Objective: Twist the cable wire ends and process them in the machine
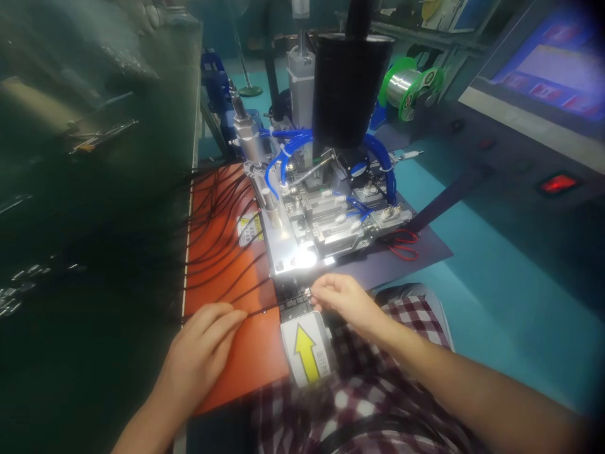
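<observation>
Over the orange plate (pixel 258 353), my left hand (pixel 203 343) is closed on a thin black cable (pixel 265 309) that runs right, across the machine's narrow track. At the far end of that cable, my right hand (pixel 347 304) pinches a small metallic connector (pixel 308 292), its exact kind too small to make out. Both sit just in front of the bright metal block of the machine (pixel 288 255). Nearest to me, below the cable, is a white cover with a yellow arrow (pixel 307 353) pointing away from me.
Several black cables (pixel 222 221) lie across the orange plate. Blue air tubes (pixel 283 154) and a black cylinder (pixel 350 88) rise above the machine. Behind is a green spool of wire (pixel 409 88); a screen (pixel 553 63) and lit red switch (pixel 559 184) are right. A blurred dark surface (pixel 108 334) lies left.
</observation>
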The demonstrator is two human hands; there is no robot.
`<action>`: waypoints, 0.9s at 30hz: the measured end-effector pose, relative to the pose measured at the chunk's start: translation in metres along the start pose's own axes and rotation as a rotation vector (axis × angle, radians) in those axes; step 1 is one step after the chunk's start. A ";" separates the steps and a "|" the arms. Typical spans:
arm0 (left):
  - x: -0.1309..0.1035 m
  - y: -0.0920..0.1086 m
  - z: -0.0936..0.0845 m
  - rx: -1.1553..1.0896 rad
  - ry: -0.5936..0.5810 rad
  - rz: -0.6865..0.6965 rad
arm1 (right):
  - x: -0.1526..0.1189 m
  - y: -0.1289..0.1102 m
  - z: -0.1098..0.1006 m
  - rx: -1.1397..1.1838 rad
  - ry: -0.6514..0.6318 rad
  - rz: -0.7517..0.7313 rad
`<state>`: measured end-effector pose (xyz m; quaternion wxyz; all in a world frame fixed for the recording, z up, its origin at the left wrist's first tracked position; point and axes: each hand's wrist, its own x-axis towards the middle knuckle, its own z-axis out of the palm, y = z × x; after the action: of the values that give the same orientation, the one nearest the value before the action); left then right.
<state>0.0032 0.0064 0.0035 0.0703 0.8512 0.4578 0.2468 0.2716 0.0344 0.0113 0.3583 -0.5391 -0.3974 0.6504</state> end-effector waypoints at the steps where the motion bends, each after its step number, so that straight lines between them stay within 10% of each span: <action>1: 0.001 0.001 -0.001 0.000 -0.004 -0.002 | -0.001 -0.001 0.000 -0.015 -0.002 -0.004; 5: 0.004 0.004 -0.003 -0.001 -0.002 -0.004 | -0.014 -0.003 -0.003 -0.142 0.036 -0.097; 11: 0.004 0.003 -0.003 0.015 0.013 0.025 | -0.037 0.007 -0.011 -0.997 0.100 -0.607; 18: 0.005 0.003 -0.003 0.003 0.005 0.029 | -0.034 -0.014 -0.002 -1.372 0.004 -0.578; 27: 0.003 0.004 -0.003 -0.009 -0.011 0.010 | -0.039 -0.015 -0.001 -1.316 -0.035 -0.554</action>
<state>0.0058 0.0066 0.0087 0.0753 0.8545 0.4520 0.2447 0.2794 0.0063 0.0415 0.1042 -0.5123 -0.8355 0.1693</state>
